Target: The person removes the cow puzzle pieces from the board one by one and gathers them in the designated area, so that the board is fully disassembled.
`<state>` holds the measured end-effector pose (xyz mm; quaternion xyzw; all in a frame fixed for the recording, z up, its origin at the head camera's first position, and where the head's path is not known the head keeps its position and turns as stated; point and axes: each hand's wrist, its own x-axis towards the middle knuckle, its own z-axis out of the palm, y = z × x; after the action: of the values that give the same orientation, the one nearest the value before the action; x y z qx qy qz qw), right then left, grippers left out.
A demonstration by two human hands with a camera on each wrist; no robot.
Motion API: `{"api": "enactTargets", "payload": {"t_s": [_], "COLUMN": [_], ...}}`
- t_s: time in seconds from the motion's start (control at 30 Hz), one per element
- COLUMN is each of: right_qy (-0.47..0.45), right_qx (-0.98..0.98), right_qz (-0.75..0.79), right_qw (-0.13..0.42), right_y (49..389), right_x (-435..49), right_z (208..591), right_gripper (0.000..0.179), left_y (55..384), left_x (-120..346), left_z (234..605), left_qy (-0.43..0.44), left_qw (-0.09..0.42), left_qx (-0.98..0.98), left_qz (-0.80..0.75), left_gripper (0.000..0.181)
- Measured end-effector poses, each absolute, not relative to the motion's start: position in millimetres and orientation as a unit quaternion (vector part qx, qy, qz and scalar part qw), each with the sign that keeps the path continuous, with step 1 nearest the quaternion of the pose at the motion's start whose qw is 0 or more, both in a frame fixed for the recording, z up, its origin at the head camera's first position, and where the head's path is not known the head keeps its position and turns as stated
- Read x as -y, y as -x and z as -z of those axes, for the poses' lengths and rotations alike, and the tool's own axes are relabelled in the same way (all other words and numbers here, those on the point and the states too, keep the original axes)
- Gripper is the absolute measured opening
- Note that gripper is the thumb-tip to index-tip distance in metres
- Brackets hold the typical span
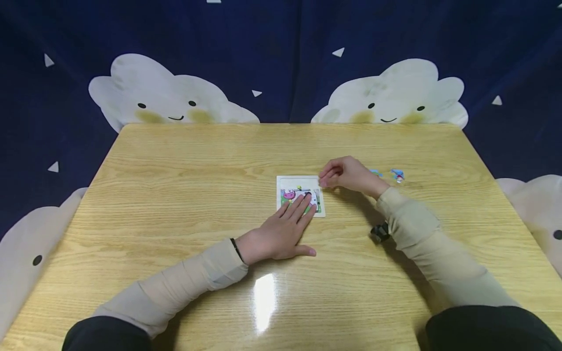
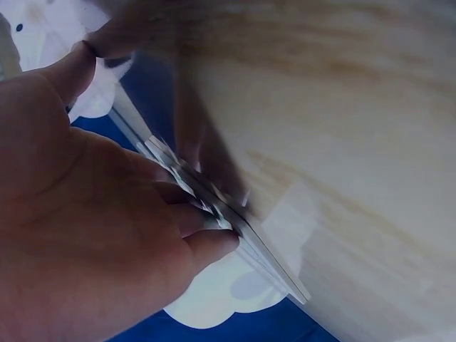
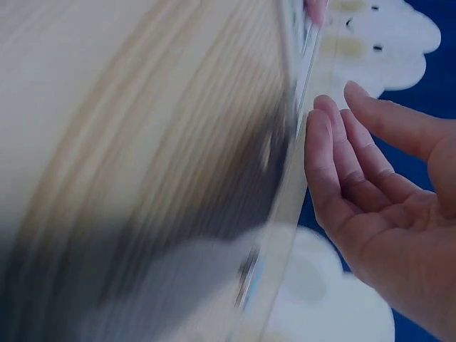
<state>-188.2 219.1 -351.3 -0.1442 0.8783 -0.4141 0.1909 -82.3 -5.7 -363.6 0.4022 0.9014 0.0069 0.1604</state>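
Observation:
A small white-framed jigsaw puzzle (image 1: 322,207) with a pink-nosed cow picture lies on the table; a plain white strip shows along its far side. My left hand (image 1: 285,234) rests on its near part, fingers spread and straight over the picture, thumb out on the wood. From the left wrist view, the fingertips (image 2: 217,242) lie along the edge of the board. At the board's far right corner is my right hand (image 1: 349,174), its fingers loosely bent. In the right wrist view thumb and fingers (image 3: 324,153) stand apart with nothing between them.
Two loose blue printed pieces lie to the right of the right hand: one piece (image 1: 397,175) in full sight, the other piece (image 1: 375,172) partly behind the wrist. A dark curtain (image 1: 281,58) with smiling clouds hangs behind the wooden table (image 1: 184,161).

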Motion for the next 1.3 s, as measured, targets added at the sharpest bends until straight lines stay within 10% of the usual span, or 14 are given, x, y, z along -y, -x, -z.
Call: {"api": "enactTargets", "payload": {"t_s": [1.3], "right_qy": [0.183], "right_qx": [-0.865], "right_qz": [0.411], "right_qw": [0.224], "right_y": [190.7], "right_x": [-142.7], "right_z": [350.0], "right_gripper": [0.01], "left_y": [75.2], "left_x": [10.8], "left_z": [361.5], "left_qy": [-0.396], "left_qw": [0.186], "left_qx": [-0.899], "left_qz": [-0.015], "left_gripper": [0.096]}}
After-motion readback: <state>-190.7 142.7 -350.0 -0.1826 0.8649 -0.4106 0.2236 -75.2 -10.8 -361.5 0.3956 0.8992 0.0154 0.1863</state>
